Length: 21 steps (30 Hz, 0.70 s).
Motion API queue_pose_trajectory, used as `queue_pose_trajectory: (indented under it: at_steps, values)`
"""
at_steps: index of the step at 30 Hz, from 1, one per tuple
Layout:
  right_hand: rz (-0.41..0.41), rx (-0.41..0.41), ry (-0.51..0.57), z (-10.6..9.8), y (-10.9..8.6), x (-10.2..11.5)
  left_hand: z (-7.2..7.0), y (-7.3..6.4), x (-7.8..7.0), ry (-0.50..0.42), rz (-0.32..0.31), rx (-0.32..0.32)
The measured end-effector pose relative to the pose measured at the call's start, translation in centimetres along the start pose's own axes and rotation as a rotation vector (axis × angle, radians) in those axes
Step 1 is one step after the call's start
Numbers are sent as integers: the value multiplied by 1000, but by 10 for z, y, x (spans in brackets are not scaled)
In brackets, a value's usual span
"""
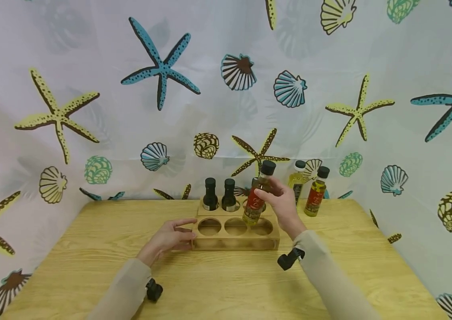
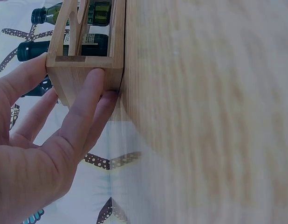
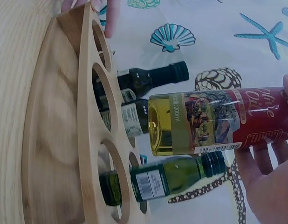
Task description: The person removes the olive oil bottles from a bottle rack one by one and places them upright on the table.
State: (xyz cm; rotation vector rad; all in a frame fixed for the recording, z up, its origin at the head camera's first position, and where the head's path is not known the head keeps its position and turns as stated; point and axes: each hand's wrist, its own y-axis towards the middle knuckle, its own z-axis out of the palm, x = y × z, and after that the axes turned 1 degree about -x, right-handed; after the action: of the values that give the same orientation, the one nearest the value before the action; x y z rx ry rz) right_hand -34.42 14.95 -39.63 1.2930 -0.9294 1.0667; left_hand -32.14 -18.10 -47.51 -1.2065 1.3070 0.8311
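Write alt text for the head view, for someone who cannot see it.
A right hand holds a red-labelled oil bottle above a wooden rack, whose left end the left hand touches. Dark bottles stand in the rack's back row; two yellow oil bottles stand to its right.

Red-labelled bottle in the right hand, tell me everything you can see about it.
The red-labelled bottle looks like clear glass, with a black cap on, yellow liquid inside and a label reading Olive Oil and 200ml, with a barcode. The right hand grips it, cap up, slightly tilted, above the wooden rack, its base clear of the wood.
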Motion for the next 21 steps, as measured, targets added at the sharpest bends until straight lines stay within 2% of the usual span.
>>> queue_pose_trajectory:
  at_steps: [6,12,21]
  values:
    - [-23,-35,23,-18,2,3,-2,-1,0,9,7,6]
    - [-46,-91,-19,-39,2,3,-3,0,2,16,21,16]
    - [-20,-201,-50,-71,-1,-7,-1,1,1,25,35,27]
